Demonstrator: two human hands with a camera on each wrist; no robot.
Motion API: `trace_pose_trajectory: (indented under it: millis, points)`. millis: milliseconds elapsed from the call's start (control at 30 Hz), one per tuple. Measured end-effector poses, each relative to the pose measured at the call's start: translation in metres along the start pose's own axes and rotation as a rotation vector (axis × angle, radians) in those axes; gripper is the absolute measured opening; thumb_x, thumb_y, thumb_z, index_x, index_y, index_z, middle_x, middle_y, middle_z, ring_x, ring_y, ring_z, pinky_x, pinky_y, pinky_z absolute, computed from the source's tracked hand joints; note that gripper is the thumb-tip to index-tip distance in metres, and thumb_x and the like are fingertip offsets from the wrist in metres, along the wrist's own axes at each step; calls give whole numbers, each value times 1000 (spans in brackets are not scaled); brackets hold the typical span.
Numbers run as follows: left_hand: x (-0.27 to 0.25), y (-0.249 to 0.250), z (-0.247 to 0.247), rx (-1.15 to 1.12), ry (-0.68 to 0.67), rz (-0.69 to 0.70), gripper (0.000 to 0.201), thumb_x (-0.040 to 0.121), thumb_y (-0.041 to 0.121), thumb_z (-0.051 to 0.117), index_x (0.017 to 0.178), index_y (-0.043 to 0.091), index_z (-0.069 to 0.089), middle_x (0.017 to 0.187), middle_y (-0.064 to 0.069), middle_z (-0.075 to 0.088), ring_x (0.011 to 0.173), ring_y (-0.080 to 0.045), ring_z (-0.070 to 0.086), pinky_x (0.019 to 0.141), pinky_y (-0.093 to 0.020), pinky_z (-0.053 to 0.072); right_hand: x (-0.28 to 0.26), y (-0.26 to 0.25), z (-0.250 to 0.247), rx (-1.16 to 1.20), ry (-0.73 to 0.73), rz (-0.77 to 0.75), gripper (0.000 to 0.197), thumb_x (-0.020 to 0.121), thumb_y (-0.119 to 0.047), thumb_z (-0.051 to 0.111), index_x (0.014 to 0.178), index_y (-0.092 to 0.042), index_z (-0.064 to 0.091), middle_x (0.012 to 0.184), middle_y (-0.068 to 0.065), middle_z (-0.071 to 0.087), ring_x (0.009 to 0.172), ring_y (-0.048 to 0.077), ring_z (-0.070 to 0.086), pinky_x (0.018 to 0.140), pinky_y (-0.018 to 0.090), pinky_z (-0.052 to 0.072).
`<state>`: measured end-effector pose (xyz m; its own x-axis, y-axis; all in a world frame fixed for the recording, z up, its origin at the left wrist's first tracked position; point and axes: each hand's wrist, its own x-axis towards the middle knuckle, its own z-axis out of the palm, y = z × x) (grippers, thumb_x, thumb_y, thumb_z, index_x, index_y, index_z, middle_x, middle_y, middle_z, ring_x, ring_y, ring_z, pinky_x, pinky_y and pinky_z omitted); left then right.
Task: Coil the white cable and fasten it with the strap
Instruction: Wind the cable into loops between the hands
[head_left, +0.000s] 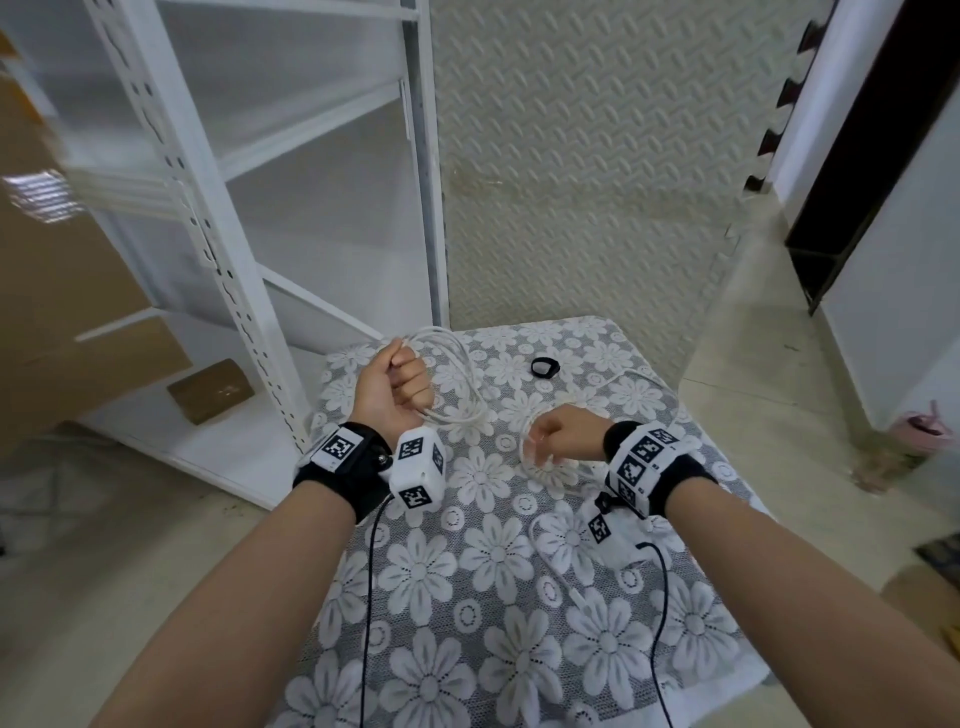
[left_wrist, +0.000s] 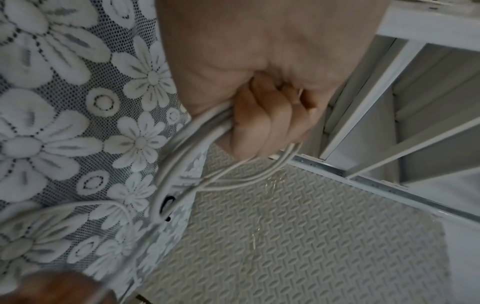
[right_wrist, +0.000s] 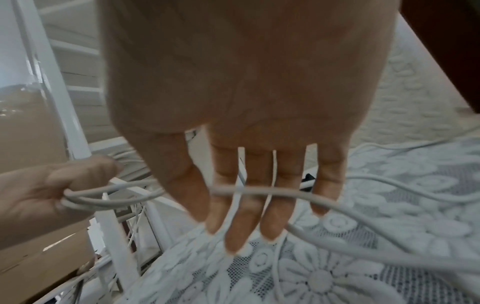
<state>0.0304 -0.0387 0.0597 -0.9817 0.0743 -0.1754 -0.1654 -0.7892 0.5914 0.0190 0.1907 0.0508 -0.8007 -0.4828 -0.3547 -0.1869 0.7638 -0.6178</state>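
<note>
My left hand (head_left: 396, 383) is raised over the far left corner of the worktop (head_left: 452, 597), its fingers (left_wrist: 262, 125) curled into a fist around several loops of the white cable (head_left: 457, 374). In the left wrist view the loops leave my fist on both sides and hang in an arc toward the flowered lace cloth (left_wrist: 59, 131) that covers the worktop. My right hand (head_left: 563, 434) sits lower and nearer to me, over the middle of the worktop, with its fingers (right_wrist: 241, 222) straight, slightly spread and pointing down; one strand of the cable lies across them at about the middle joints, and I cannot tell whether my thumb presses on it. From there the strand runs on to the right and trails in loose curves over the cloth, with more slack lying near my right wrist and toward the near edge. The black strap (head_left: 545, 368) lies as a small ring on the cloth at the far side of the worktop, just right of the held loops and apart from both hands. A white metal shelving unit (head_left: 249, 208) stands behind and left of the worktop, with brown cardboard boxes (head_left: 62, 322) beside it, and a pale embossed floor mat (head_left: 582, 171) lies beyond.
</note>
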Motion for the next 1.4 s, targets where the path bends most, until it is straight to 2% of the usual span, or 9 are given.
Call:
trace_pose_trajectory:
  millis: [67, 233, 367, 467, 567, 700, 933, 1233, 1400]
  points:
    - [-1, 0, 2, 23, -16, -32, 59, 99, 33, 32, 42, 21, 41, 34, 9, 25, 43, -7, 2, 33, -19, 8, 2, -1, 2, 85, 45, 14, 6, 86, -8, 58, 89, -12, 62, 94, 4, 64, 85, 17, 60, 81, 29, 50]
    - [-4, -11, 10, 102, -74, -131, 56, 99, 35, 30, 46, 21, 39, 38, 9, 17, 41, -7, 3, 35, -20, 5, 6, -8, -2, 628, 132, 68, 58, 88, -9, 56, 143, -15, 36, 133, 7, 55, 113, 26, 57, 99, 39, 38]
    - [-6, -19, 16, 160, -150, -210, 51, 95, 34, 34, 46, 21, 40, 50, 9, 8, 40, -8, 3, 36, -19, 5, 16, -16, -4, 578, 149, 37, 95, 72, -54, 73, 148, -19, 27, 148, -1, 37, 133, 21, 41, 109, 37, 30]
    - [-6, -18, 18, 199, -215, -261, 43, 88, 36, 41, 47, 21, 41, 50, 9, 8, 40, -8, 4, 37, -18, 6, 38, -4, 2, 457, 166, -11, 117, 45, -79, 73, 141, -24, 37, 136, -3, 53, 124, 17, 52, 105, 41, 42]
    - [-7, -15, 16, 202, -345, -338, 40, 83, 35, 60, 50, 20, 43, 50, 10, 11, 39, -8, 7, 37, -17, 9, 28, -16, 0, 461, 271, -40, 112, 49, -66, 82, 141, -23, 35, 125, 0, 60, 114, 17, 58, 100, 41, 47]
    - [-5, -8, 11, 131, -469, -383, 38, 76, 29, 74, 54, 19, 45, 49, 9, 17, 38, -9, 12, 38, -17, 13, 19, -19, -5, 968, 271, -84, 91, 76, -6, 76, 147, -10, 21, 95, 11, 69, 78, 20, 68, 80, 36, 57]
    - [-7, -7, -6, -84, -488, -306, 30, 100, 26, 33, 73, 15, 41, 54, 4, 20, 45, -10, 11, 47, -27, 14, 6, -19, -7, 1075, 365, -145, 18, 92, -27, 59, 97, -10, 58, 83, 4, 69, 63, 15, 67, 40, 21, 46]
    - [6, -12, -5, -133, -411, -302, 31, 90, 21, 58, 62, 7, 53, 52, 3, 26, 44, -13, 21, 42, -25, 18, 9, -22, -7, 1045, 144, -149, 24, 82, 17, 45, 94, -1, 55, 99, 24, 66, 85, 32, 68, 78, 39, 59]
    - [1, -18, 6, -52, -398, -269, 38, 72, 24, 77, 51, 17, 46, 49, 9, 15, 39, -8, 9, 36, -20, 10, 11, -27, -10, 1281, 48, -223, 22, 84, 1, 49, 106, -6, 50, 105, 29, 65, 88, 35, 68, 84, 46, 56]
